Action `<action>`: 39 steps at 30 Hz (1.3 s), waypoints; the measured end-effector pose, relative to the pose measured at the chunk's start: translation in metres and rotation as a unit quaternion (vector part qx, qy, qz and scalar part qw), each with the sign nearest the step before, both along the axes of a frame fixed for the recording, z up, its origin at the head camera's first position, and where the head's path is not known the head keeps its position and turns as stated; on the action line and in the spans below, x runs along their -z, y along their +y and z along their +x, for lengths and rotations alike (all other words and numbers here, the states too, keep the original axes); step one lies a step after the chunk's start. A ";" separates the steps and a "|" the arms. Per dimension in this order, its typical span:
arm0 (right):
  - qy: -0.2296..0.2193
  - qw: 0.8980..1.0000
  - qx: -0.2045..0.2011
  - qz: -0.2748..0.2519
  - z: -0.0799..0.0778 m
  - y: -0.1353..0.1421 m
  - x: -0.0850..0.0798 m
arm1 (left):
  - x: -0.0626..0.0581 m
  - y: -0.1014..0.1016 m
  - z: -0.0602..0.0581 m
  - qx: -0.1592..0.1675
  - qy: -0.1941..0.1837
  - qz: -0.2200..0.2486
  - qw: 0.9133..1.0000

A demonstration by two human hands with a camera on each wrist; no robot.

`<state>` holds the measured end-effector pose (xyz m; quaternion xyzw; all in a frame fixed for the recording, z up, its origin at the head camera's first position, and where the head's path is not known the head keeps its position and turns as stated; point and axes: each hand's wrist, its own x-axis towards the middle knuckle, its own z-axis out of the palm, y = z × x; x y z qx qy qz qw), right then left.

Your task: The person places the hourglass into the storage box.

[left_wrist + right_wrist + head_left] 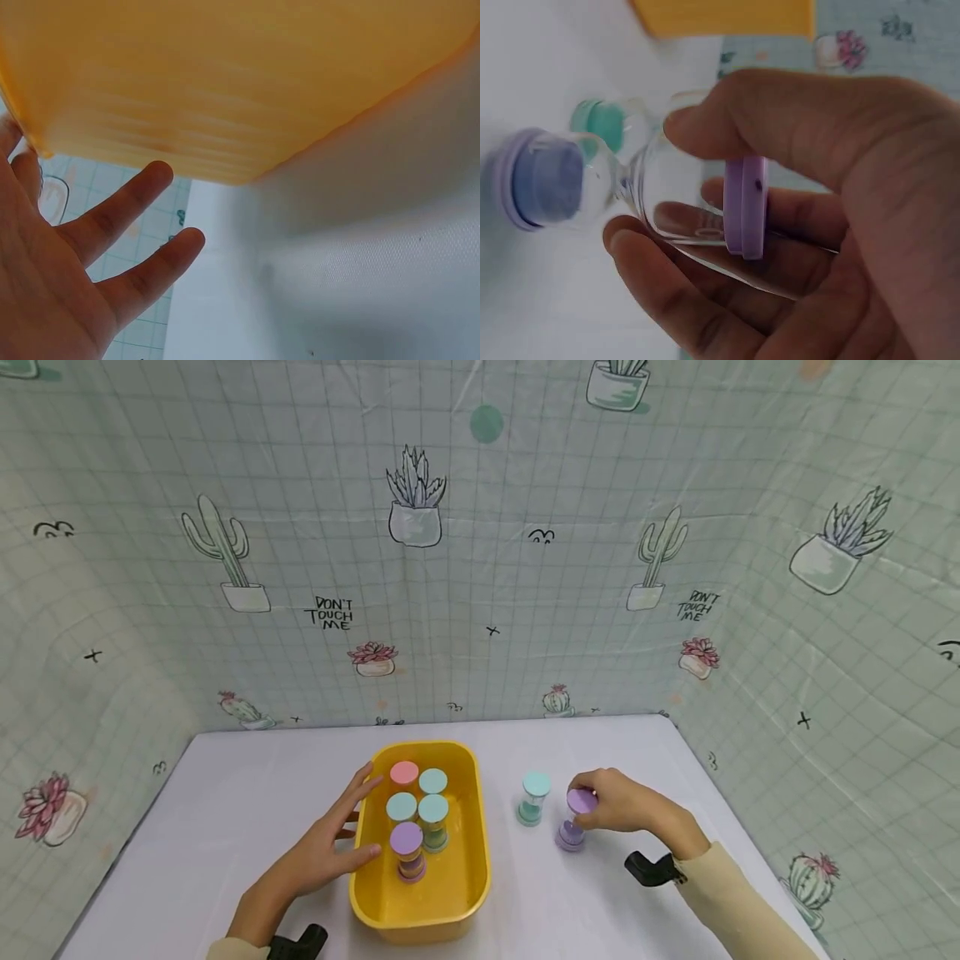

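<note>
My right hand grips a purple-capped sand timer by its upper part, thumb and fingers around the glass in the right wrist view. Purple sand lies in its lower bulb, and it stands upright at the table. Just left of it is a teal-capped sand timer. At the left side of a yellow bin, my left hand rests along the rim with fingers spread and extended. Inside the bin stand several sand timers: a purple one, a pink one and teal ones.
A white table carries everything. Behind and at both sides hangs a grid-patterned cloth with plant drawings. Black wrist mounts sit at both sleeves.
</note>
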<state>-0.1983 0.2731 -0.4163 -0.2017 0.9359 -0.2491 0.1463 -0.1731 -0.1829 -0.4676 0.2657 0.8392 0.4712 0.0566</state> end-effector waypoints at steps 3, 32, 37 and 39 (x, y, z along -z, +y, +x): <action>-0.006 1.000 -0.029 -0.005 0.004 -0.007 -0.018 | 0.000 0.000 0.000 0.001 0.004 -0.002 1.000; 0.018 0.970 -0.241 0.002 -0.014 -0.163 -0.107 | 0.003 -0.001 -0.001 -0.002 0.008 -0.006 1.000; -0.017 0.968 -0.250 0.018 -0.018 -0.177 -0.090 | 0.001 -0.001 0.000 0.005 0.011 0.003 1.000; -0.027 0.967 -0.251 0.028 -0.017 -0.181 -0.084 | 0.001 0.000 0.001 0.007 0.011 0.005 1.000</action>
